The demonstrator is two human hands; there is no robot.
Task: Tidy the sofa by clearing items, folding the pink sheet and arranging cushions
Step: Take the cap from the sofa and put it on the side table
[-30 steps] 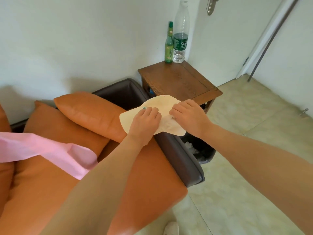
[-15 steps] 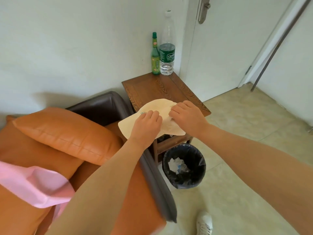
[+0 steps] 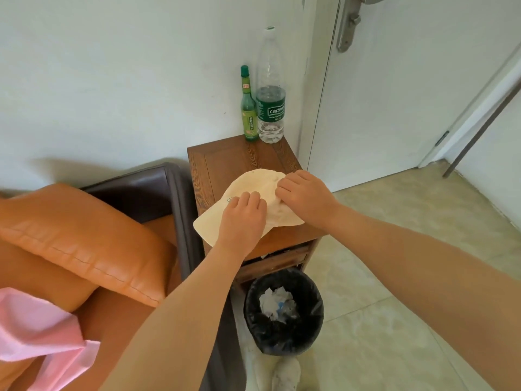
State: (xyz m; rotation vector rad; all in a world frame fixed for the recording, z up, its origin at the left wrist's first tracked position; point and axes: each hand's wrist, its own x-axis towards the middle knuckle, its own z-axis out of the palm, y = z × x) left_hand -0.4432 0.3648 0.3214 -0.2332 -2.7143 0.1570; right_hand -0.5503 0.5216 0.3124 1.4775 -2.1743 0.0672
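Both hands hold a cream cloth hat (image 3: 253, 187) just over the wooden side table (image 3: 225, 159). My left hand (image 3: 244, 218) grips its near edge with curled fingers. My right hand (image 3: 304, 197) grips the right side of the hat. The orange sofa (image 3: 121, 320) fills the lower left, with an orange cushion (image 3: 81, 235) leaning at its back. A pink sheet (image 3: 42, 337) lies crumpled on the seat at the left edge.
A green glass bottle (image 3: 248, 108) and a clear water bottle (image 3: 270, 91) stand at the table's far edge by the wall. A black-lined waste bin (image 3: 283, 311) with paper sits on the tiled floor below the table. A white door (image 3: 394, 94) is behind.
I have moved right, away from the sofa. Both hands carried the hat from above the sofa arm to above the side table, keeping the same grip.
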